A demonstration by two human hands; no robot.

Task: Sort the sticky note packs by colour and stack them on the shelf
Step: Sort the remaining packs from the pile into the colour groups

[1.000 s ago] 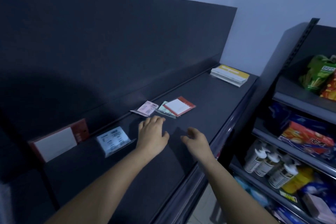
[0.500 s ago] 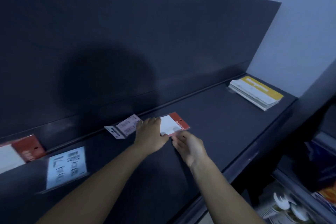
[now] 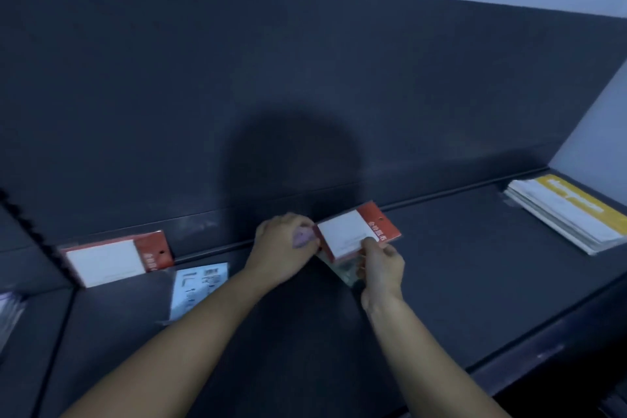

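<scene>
On the dark shelf my right hand pinches the near edge of a white sticky note pack with a red header, lifted and tilted. My left hand curls round a pink pack, mostly hidden under the fingers. A greenish pack lies under the white one, partly covered. A second white pack with a red header leans against the back panel at the left. A light blue pack lies flat beside my left forearm.
A yellow-topped stack of packs sits at the shelf's far right. A pale pile shows at the left edge. The tall dark back panel rises behind the shelf, whose front lip runs at the lower right.
Both hands reached forward to the packs at the shelf's back. The right hand took the white red-headed pack and raised it; the left hand closed over the pink pack. The view swung left.
</scene>
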